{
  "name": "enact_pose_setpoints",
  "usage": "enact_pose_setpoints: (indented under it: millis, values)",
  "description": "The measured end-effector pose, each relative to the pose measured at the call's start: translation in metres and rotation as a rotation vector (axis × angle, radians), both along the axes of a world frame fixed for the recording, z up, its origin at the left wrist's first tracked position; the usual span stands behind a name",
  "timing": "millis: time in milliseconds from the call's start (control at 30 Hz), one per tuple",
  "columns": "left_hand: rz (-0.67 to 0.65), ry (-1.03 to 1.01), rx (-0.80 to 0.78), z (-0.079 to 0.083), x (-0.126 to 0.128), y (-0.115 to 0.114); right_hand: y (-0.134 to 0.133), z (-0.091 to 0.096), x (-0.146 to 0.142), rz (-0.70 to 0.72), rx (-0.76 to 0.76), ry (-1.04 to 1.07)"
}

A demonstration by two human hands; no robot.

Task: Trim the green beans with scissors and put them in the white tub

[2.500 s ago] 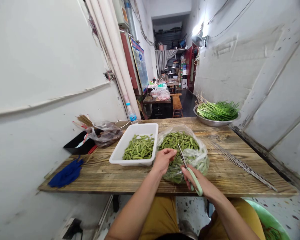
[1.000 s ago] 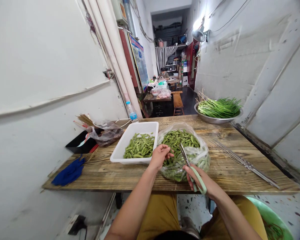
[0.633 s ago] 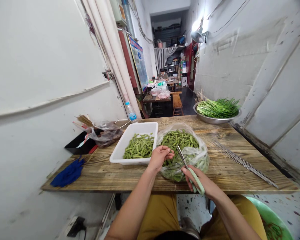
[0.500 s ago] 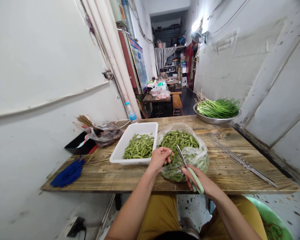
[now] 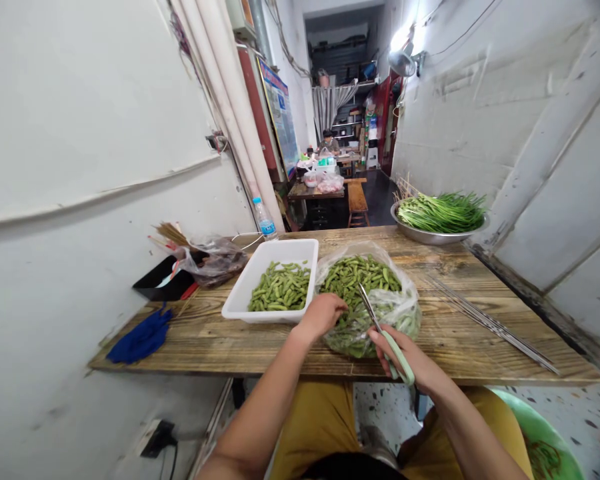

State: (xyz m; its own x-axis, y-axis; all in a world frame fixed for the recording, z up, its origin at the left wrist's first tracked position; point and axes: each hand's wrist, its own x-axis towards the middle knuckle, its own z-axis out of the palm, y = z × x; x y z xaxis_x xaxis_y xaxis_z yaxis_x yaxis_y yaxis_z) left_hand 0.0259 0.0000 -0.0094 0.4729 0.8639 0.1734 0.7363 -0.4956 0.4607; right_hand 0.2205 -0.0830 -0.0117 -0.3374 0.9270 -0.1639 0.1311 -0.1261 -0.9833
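Note:
My right hand (image 5: 405, 350) is closed round the pale green handles of a pair of scissors (image 5: 371, 308), whose metal blades point up and away over the pods. Beneath them, a clear plastic bag (image 5: 410, 303) stands opened, full of green edamame pods (image 5: 353, 273). My left hand (image 5: 325, 313) reaches over the bag's left side, its fingers curled down at the pods; the fingertips are partly hidden, and I cannot make out what they hold. Left of the bag, a white plastic tub (image 5: 230, 311) holds more edamame pods (image 5: 281, 288).
A steel bowl of green stalks on skewers (image 5: 440, 213) stands back right, with metal skewers (image 5: 500, 327) nearer. On the left are a blue cloth (image 5: 140, 337), a black tray (image 5: 155, 287) and a water bottle (image 5: 265, 220). A green basin (image 5: 545, 433) stands on the floor. A person (image 5: 329, 142) sits far back.
My left hand has turned and lowered its fingers toward the pods in the bag. The scissors stay in my right hand, with little movement. The whole view has shifted slightly.

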Motion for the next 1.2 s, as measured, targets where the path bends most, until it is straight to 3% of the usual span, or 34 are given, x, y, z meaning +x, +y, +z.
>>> enact_pose_setpoints:
  millis: [100, 233, 333, 433, 533, 633, 800, 933, 1000, 1133, 1200]
  values:
    - [-0.066, 0.270, 0.002, -0.002, 0.000, -0.007, 0.000, -0.003, 0.000, -0.013, -0.019, 0.016]
    - [0.005, 0.276, 0.050, 0.001, -0.001, -0.008, 0.000, -0.002, 0.001, 0.006, -0.007, 0.022]
    - [0.148, 0.041, 0.026, 0.003, -0.002, -0.003, 0.001, -0.001, 0.002, 0.013, 0.008, 0.016]
    - [0.271, -0.395, -0.100, 0.003, 0.001, -0.002, 0.002, -0.001, 0.001, 0.007, 0.008, -0.004]
    - [0.288, -0.749, -0.354, 0.003, 0.006, -0.006, 0.002, 0.000, 0.000, 0.024, -0.011, -0.026]
    - [0.260, -0.868, -0.495, 0.003, 0.010, -0.008, 0.002, 0.000, -0.002, 0.037, -0.024, -0.020]
    - [0.335, -0.799, -0.329, -0.001, 0.009, 0.002, 0.004, -0.002, -0.001, -0.007, -0.041, 0.001]
    - [0.284, -0.655, -0.120, -0.005, 0.006, 0.007, 0.004, -0.005, 0.001, -0.018, -0.042, -0.012]
    - [0.271, -0.507, -0.017, -0.008, 0.008, 0.001, 0.004, -0.006, 0.002, -0.012, -0.041, 0.004]
    - [0.143, -0.284, -0.102, -0.016, 0.022, -0.024, 0.003, -0.009, 0.003, -0.076, -0.041, 0.049]
    - [0.140, -0.268, -0.042, -0.022, 0.031, -0.040, 0.002, -0.011, 0.006, -0.142, -0.019, 0.062]
